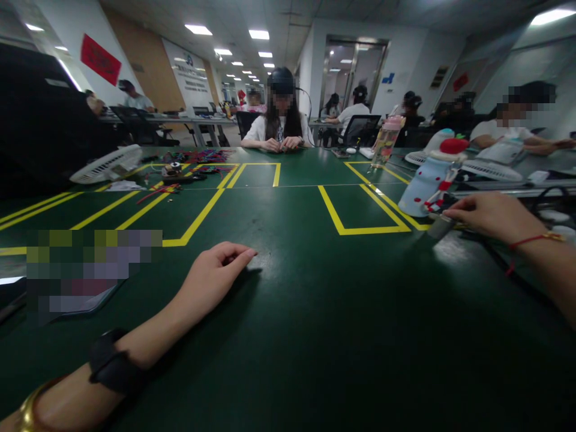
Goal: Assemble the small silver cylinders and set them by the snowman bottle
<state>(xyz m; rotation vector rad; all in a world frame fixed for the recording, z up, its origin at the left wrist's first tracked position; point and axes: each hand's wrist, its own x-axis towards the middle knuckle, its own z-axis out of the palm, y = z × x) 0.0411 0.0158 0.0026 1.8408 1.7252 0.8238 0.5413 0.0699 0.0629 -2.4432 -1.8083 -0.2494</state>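
Over the middle of the green table [306, 288], my left hand [220, 264] is closed in a pinch, thumb and forefinger meeting. Whatever sits between those fingertips, if anything, is too small to make out. At the right, my right hand [495, 216] pinches a small grey metallic block [441, 227] by its upper end, low over the tabletop. Just beyond that block stands a pale blue bottle [420, 186] with red dots, a strawberry-like red top and a red-and-white strap. The right palm is turned away from view.
Yellow tape [373, 230] marks boxes on the table. Coloured wires [198, 157] and a white fan [108, 165] lie at the far left, a pixelated flat item [85, 276] nearer. A pink-lidded bottle [387, 141] stands far right. A person [281, 114] sits opposite.
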